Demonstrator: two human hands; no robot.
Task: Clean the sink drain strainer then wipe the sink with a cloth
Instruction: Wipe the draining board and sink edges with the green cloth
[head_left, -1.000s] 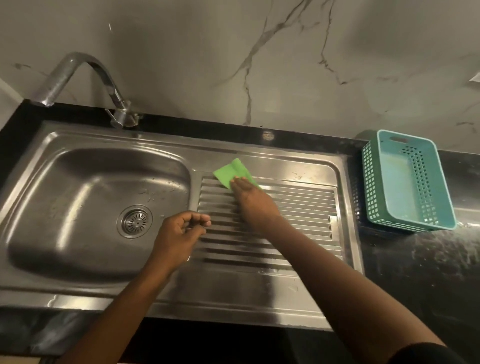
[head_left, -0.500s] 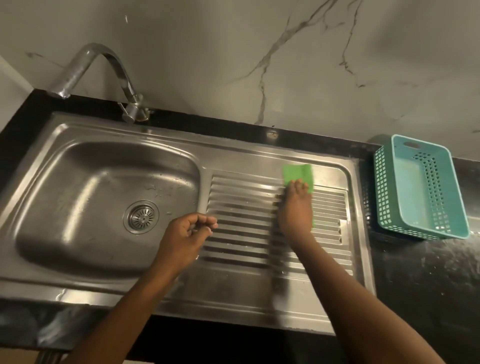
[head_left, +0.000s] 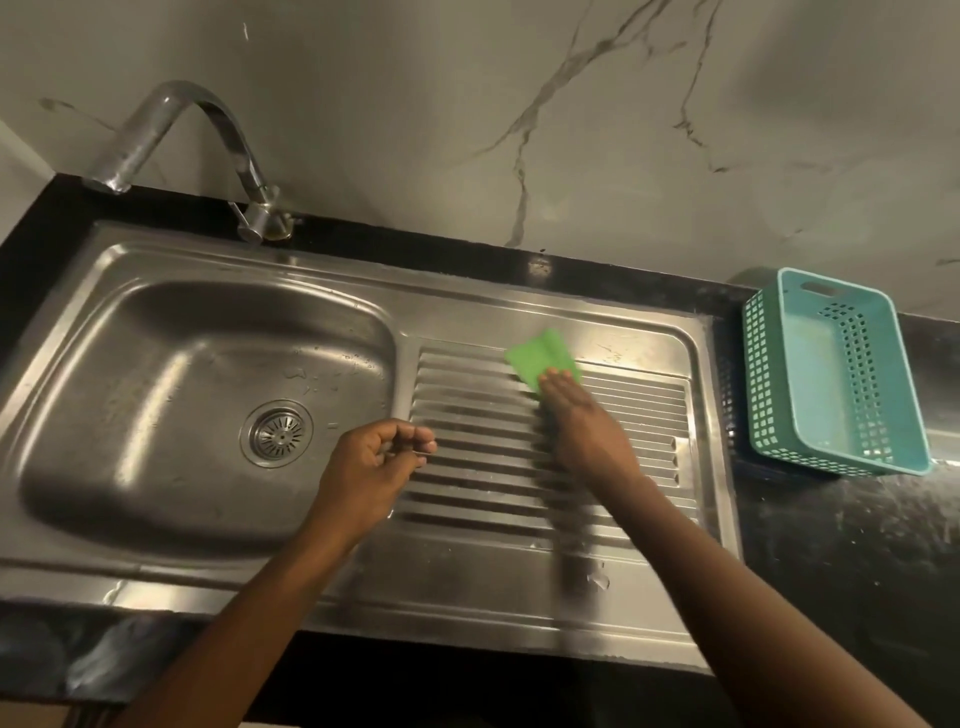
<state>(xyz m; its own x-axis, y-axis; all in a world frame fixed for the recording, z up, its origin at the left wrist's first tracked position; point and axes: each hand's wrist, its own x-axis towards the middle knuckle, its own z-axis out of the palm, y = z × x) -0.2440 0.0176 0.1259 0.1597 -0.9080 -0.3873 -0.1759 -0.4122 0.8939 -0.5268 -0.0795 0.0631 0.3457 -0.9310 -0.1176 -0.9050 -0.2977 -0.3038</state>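
1. Where the sink (head_left: 130, 338) meets the wall at the far left, you have the curved metal faucet (head_left: 208, 119), its spout pointing left past the basin's back corner.
2. Below it, the basin carries a few water drops near its back right wall. The drain strainer (head_left: 277, 434) sits seated in the drain hole on the basin floor, right of centre.
3. Your left grip (head_left: 371, 465) hangs over the basin's right edge, just right of the strainer and apart from it. Its fingers curl in toward the thumb, clenched on nothing that shows.
4. Right of the basin runs the ribbed drainboard (head_left: 493, 525), part of the same steel sink, with both your forearms reaching over its front edge.
5. At the back of the drainboard, across the top ribs, lies the green cloth (head_left: 537, 356), its near right part tucked under your fingers.
6. Your right grip (head_left: 587, 421) is released: the fingers lie straight and together, pressing flat down on the cloth.
7. Just beside the sink's right edge, a teal plastic basket (head_left: 763, 374) with perforated walls stands on the black tabletop (head_left: 841, 561), its handle slot at the far end near the marbled wall.
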